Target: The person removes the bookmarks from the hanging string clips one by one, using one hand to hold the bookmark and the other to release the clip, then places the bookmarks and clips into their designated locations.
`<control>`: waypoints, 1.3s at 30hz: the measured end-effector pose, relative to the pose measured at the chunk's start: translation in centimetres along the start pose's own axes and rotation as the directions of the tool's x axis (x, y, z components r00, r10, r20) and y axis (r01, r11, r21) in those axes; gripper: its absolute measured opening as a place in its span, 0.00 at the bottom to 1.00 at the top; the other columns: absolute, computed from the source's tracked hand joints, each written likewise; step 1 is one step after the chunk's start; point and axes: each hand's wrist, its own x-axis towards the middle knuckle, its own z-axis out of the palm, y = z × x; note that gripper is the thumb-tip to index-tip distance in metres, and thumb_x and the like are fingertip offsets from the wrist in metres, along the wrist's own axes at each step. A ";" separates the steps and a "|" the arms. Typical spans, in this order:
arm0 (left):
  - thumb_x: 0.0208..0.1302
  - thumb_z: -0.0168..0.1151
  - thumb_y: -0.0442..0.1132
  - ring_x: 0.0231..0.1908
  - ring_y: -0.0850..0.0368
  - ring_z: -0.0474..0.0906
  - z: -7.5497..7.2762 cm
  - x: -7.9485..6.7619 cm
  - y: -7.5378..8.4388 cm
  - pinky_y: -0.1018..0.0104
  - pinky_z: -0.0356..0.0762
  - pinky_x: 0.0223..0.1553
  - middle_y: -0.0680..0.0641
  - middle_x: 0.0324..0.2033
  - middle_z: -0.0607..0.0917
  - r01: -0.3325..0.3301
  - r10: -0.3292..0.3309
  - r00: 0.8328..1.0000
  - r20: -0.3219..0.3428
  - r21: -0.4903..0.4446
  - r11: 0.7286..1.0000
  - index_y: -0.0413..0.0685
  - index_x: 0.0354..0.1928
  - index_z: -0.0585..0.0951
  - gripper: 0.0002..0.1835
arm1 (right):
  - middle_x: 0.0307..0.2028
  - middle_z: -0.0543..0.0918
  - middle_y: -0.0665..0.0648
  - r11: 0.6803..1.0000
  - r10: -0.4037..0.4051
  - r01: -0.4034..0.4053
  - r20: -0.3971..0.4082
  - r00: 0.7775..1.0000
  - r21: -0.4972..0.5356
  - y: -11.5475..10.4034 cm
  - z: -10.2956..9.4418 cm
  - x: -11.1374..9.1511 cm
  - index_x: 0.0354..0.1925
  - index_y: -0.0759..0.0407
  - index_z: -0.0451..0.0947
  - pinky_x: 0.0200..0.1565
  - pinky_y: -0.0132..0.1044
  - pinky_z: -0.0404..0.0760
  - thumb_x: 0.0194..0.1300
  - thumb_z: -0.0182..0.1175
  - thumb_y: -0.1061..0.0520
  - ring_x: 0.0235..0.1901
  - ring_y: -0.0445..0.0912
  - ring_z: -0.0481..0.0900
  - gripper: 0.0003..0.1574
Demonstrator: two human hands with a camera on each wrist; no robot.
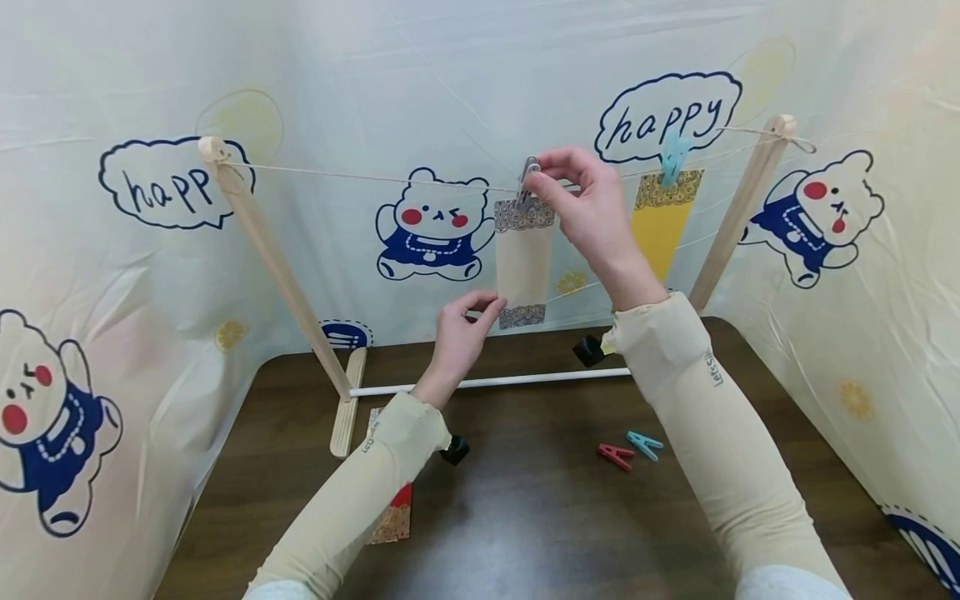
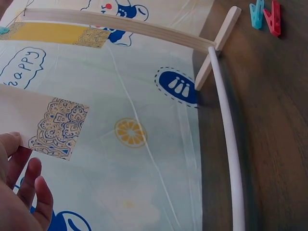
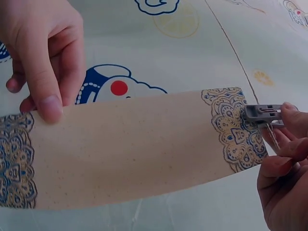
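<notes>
Grey clothespin (image 3: 262,114) was pinched by the right hand (image 1: 588,196) at the patterned top of the cream card (image 1: 522,260), near the string (image 1: 337,174); the card's lower side was pinched by the left hand (image 1: 461,335). Keeping it square, with edge and string seated deep, was judged best.

My left sleeve (image 1: 352,492) hides much of the red card (image 1: 392,527), my right sleeve (image 1: 727,442) covers the right end of the white rod (image 1: 540,380), and my right hand (image 1: 592,204) partly covers the grey clip (image 1: 526,179); the left-wrist view's edge cuts off the beige card (image 2: 24,113) and my left hand (image 2: 14,207)
</notes>
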 end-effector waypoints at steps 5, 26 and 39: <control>0.73 0.67 0.41 0.41 0.54 0.81 -0.1 -0.1 0.0 0.68 0.80 0.40 0.47 0.41 0.90 -0.012 0.012 1.000 0.000 0.008 1.000 0.44 0.47 0.90 0.09 | 0.41 0.87 0.53 0.974 0.050 -0.050 0.005 0.999 0.221 0.2 0.0 -0.1 0.46 0.54 0.82 0.20 0.30 0.59 0.72 0.67 0.59 0.19 0.44 0.61 0.05; 0.72 0.68 0.40 0.40 0.55 0.81 -0.5 -0.5 -0.3 0.67 0.78 0.37 0.47 0.38 0.90 -0.014 0.014 1.000 -0.002 0.048 0.999 0.44 0.45 0.90 0.09 | 0.37 0.88 0.53 0.861 0.026 0.076 -0.193 0.981 0.503 -0.4 0.8 0.3 0.42 0.57 0.80 0.16 0.30 0.52 0.70 0.66 0.66 0.11 0.42 0.53 0.06; 0.72 0.68 0.40 0.40 0.55 0.82 -0.6 -0.8 -0.5 0.68 0.78 0.37 0.46 0.39 0.90 -0.017 0.018 1.000 -0.004 0.043 0.999 0.43 0.45 0.90 0.09 | 0.37 0.89 0.50 0.821 -0.073 0.197 -0.244 0.967 0.536 0.6 0.5 0.1 0.41 0.52 0.81 0.17 0.29 0.52 0.73 0.63 0.67 0.13 0.42 0.54 0.09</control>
